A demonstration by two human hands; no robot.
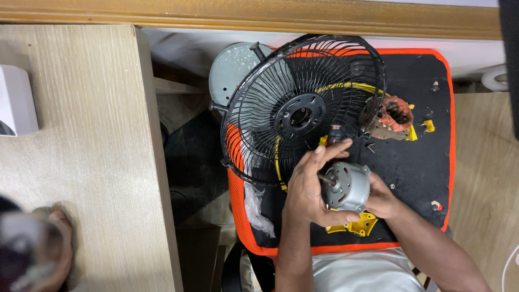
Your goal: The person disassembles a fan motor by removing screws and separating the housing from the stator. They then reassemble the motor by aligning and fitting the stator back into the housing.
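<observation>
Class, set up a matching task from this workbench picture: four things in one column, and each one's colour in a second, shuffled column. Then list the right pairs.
Things:
1. Fan guard
2. Small motor, held between the left hand and right hand
3. Plastic bracket below the motor
4. Rim of the work mat

Colours:
A. Orange
B. Silver-grey
C. Black
D. Yellow

Pairs: 1-C, 2-B, 3-D, 4-A

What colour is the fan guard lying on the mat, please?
The fan guard is black wire, lying on the orange-edged mat; the head view shows it.
</observation>
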